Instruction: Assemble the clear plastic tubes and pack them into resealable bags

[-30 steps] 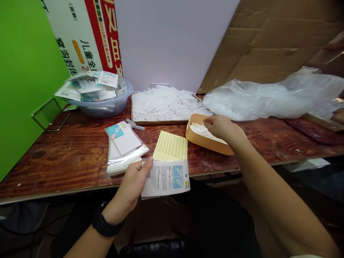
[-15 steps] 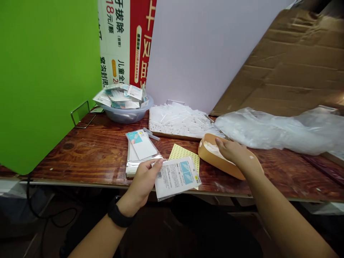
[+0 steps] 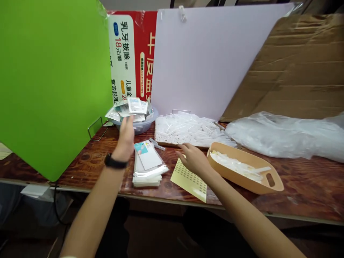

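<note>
My left hand (image 3: 125,139), slightly blurred, reaches up to the front of a translucent bowl (image 3: 146,126) heaped with packets (image 3: 135,105). Its fingers look stretched out, and no packet shows in its grasp. My right hand (image 3: 195,158) hovers by the top of a yellow sheet of round stickers (image 3: 189,181), fingers apart and holding nothing. Between the hands lies a stack of clear bags with printed cards (image 3: 147,157). To the right, an orange basket (image 3: 278,184) contains whitish pieces that I cannot make out.
Behind the stack, a shallow tray is piled with clear plastic tubes (image 3: 185,129), and a few small pieces (image 3: 158,145) lie in front of it. Crumpled plastic wrap (image 3: 282,134) covers the back right. Green (image 3: 59,82), lilac (image 3: 209,53) and cardboard panels (image 3: 301,71) enclose the table.
The card packet has left my left hand, which has moved forward to the bowl. My right hand has come out of the orange basket and moved left. The view has shifted.
</note>
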{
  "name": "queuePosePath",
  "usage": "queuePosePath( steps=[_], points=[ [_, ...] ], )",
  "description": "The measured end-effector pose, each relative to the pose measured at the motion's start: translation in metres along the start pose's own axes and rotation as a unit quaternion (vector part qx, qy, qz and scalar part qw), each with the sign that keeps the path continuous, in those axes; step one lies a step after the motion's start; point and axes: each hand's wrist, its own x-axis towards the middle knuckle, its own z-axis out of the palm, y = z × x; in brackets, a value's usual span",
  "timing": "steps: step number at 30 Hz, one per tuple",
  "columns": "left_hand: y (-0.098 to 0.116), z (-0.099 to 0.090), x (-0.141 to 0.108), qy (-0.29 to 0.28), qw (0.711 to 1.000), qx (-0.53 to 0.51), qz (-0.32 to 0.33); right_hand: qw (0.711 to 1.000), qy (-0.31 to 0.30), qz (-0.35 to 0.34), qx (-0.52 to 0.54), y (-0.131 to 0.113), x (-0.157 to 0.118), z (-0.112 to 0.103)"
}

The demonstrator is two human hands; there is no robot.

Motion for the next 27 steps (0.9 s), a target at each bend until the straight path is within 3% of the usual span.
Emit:
queuePosePath(
  steps=[2,4,6,9,13,16,20,27],
  points=[
    [-0.012,-0.002,-0.038,-0.006,0.999,0.031,-0.031,0.997,-0.048,-0.057,0.003,-0.017,0.025,0.007],
    [-0.023,-0.003,-0.082,-0.075,0.990,0.117,-0.027,0.993,-0.061,-0.099,0.007,-0.030,0.052,0.018],
    [-0.030,-0.004,-0.121,-0.153,0.969,0.193,0.028,0.986,-0.074,-0.147,0.008,-0.038,0.074,0.031],
    [-0.042,-0.012,-0.156,-0.189,0.922,0.300,0.153,0.977,-0.081,-0.197,0.000,-0.042,0.088,0.046],
    [-0.067,-0.029,-0.165,-0.207,0.825,0.378,0.365,0.975,-0.070,-0.209,-0.010,-0.033,0.079,0.060],
    [-0.079,-0.032,-0.163,-0.236,0.789,0.389,0.414,0.982,-0.058,-0.178,-0.006,-0.027,0.073,0.067],
    [-0.079,-0.026,-0.160,-0.251,0.791,0.370,0.418,0.989,-0.056,-0.137,0.017,-0.028,0.075,0.074],
    [-0.084,-0.019,-0.148,-0.222,0.837,0.351,0.357,0.988,-0.063,-0.072,0.118,-0.022,0.061,0.074]
  ],
)
